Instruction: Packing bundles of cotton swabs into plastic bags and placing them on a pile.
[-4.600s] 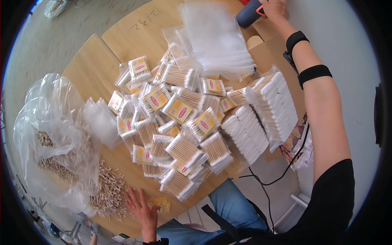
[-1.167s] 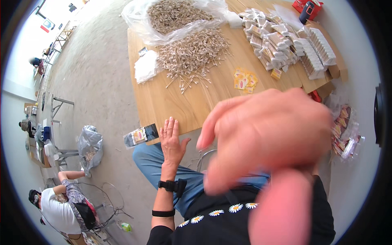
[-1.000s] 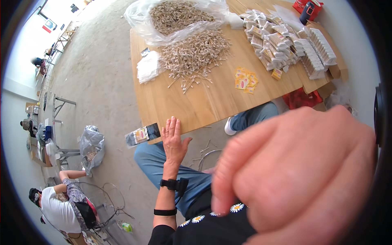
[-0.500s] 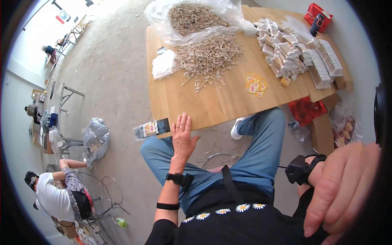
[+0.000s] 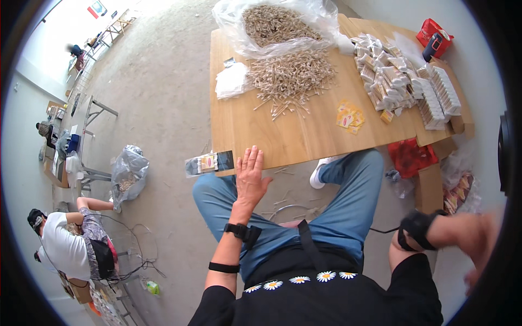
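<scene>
My left hand [image 5: 250,176] lies flat, fingers stretched out, at the front left edge of the wooden table [image 5: 239,125]. Just left of its fingers, a clear packet of cotton swabs [image 5: 207,163] with a dark strip at one end juts over the table corner. The hand appears to hold nothing. Raised at the right rim of the picture, my right hand [image 5: 470,236] is smeared by motion and partly cut off, so its fingers cannot be read. Farther back on the table lies a heap of loose cotton swabs [image 5: 293,76].
Behind the heap sits a clear plastic bag [image 5: 228,19] of swabs. White sheets [image 5: 231,81] lie left, yellow cards [image 5: 349,117] right of centre, and piled swab packets [image 5: 383,70] far right. A cardboard box [image 5: 429,187] stands below the right edge. Another person [image 5: 68,242] works at left.
My right hand has moved away from the near lower right toward the right rim. My left hand stays flat by the packet. The whole view has shifted slightly.
</scene>
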The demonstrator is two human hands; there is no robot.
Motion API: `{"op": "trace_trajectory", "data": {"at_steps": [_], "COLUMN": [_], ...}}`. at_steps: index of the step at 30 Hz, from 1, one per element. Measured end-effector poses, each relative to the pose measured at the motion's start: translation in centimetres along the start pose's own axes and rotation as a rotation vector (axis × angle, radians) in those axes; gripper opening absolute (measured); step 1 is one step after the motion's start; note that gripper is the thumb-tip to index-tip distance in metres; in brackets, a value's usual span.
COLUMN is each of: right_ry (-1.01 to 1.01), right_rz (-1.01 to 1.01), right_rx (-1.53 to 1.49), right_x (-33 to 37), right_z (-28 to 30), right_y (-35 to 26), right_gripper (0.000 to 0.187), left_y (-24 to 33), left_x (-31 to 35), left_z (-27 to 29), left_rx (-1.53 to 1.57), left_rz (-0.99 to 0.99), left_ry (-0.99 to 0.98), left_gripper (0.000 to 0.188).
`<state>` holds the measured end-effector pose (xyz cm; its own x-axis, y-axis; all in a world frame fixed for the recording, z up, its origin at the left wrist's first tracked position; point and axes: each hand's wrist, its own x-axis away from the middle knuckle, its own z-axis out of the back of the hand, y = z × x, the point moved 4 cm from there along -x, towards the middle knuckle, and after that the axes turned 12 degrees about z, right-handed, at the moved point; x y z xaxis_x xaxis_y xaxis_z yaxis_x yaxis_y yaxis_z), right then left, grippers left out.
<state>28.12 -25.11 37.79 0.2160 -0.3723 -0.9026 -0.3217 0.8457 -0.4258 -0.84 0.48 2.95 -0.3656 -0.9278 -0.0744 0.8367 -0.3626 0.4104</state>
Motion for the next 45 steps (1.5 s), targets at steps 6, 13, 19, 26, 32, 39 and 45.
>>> {"op": "trace_trajectory", "data": {"at_steps": [6,13,19,26,32,39,45], "right_ry": [-0.016,-0.225,-0.273,-0.228,-0.265,-0.203,-0.157], "right_rz": [-0.788,-0.77,-0.679,-0.615,-0.595,-0.696,-0.755], "right_rx": [1.047,1.305,1.435,1.435,1.397,1.222,1.194], "right_x": [7.8,16.3,16.8,16.4,16.3,17.7,17.9], "right_z": [5.3,5.3,6.4,5.8,4.7,1.7,2.2], "right_y": [31.3,42.8,46.5,45.9,44.2,42.2,42.6], "right_gripper": [0.032,0.025,0.011,0.007,0.008,0.008,0.007], "left_y": [0.2,0.4,2.5,12.6,15.6,16.2,16.4], "left_x": [-0.2,-0.1,-0.5,1.9,2.9,3.8,3.5], "left_z": [-0.4,0.3,5.2,19.4,22.8,22.8,23.6], "left_rx": [-0.011,0.02,0.482,1.696,1.893,2.02,1.868], "left_rz": [-0.012,0.017,0.087,-0.525,-0.744,-0.749,-0.721], "left_ry": [-0.005,-0.038,-0.108,-0.507,-0.397,-0.269,-0.485], "left_gripper": [0.093,0.093,0.071,0.021,0.01,0.005,0.008]}}
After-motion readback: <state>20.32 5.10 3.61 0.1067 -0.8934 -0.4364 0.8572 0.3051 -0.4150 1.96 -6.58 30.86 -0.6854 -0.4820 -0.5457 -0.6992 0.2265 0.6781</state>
